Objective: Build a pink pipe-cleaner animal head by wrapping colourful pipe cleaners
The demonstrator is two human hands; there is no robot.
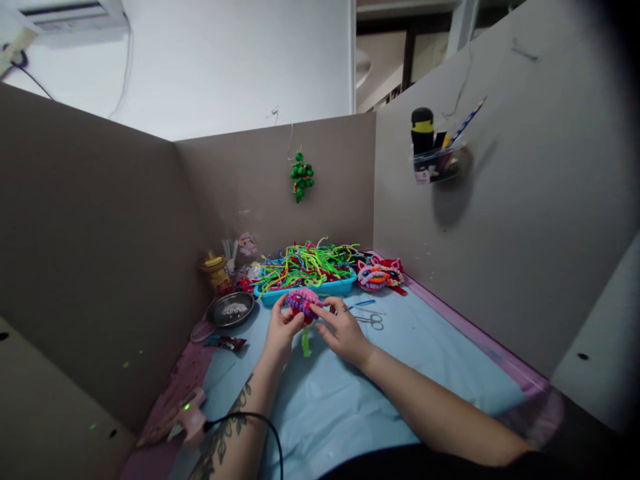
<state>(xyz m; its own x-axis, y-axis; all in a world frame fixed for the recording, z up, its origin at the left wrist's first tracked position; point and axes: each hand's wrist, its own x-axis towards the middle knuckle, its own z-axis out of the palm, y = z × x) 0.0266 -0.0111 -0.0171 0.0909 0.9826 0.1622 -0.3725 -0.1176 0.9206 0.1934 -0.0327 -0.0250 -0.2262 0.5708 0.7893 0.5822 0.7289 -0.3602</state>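
Grey partition panels (250, 180) wall in three sides of a worktable spread with a pale blue cloth (450, 360). Over its middle, in front of a blue plastic tray (325, 289) heaped with mostly green fuzzy stems (310, 261), the two hands hold a pink, purple and red fuzzy-stem piece (304, 300). The left hand (283, 323) has thumb and fingers closed on its left and lower edge. The right hand (344, 327) has its fingers bent and partly spread, fingertips against the right side; how firmly they press cannot be told. A bright green strip (306, 341) shows just below the piece.

Scissors (371, 320) lie just beyond the right hand, near similar fuzzy-stem pieces (377, 275) right of the tray. To the left sit a dark round dish (216, 313) holding small clear bits and, nearer, a pink glue gun (191, 420) with a black cord (250, 415). Behind, a green ornament (301, 177) hangs on the back panel.
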